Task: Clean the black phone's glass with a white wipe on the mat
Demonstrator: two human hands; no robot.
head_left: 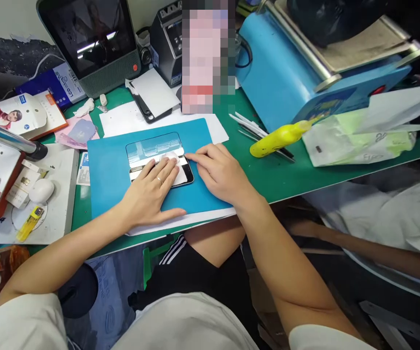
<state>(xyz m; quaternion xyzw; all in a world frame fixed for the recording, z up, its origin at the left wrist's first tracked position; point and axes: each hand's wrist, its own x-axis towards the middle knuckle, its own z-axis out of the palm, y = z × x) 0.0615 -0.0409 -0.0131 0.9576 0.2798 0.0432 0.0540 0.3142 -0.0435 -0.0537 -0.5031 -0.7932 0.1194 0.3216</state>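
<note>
A smartphone (155, 141) with a glossy, reflective face lies on a blue mat (111, 194). My left hand (153, 187), with a ring on one finger, rests flat on the phone's lower part. Its fingers are stretched over a white wipe (180, 174) and its thumb is spread to the side on the mat. My right hand (219, 170) is at the phone's right edge. The index finger reaches out to touch that edge, and the other fingers are loosely bent with nothing visible in them. The part of the phone under my left fingers is hidden.
A yellow bottle (277, 139), thin tools (249, 127) and a tissue pack (362, 138) lie to the right. Behind them stands a blue machine (278, 73). A screen device (89, 43) and a black phone frame (147, 109) are at the back. Boxes (16, 114) crowd the left.
</note>
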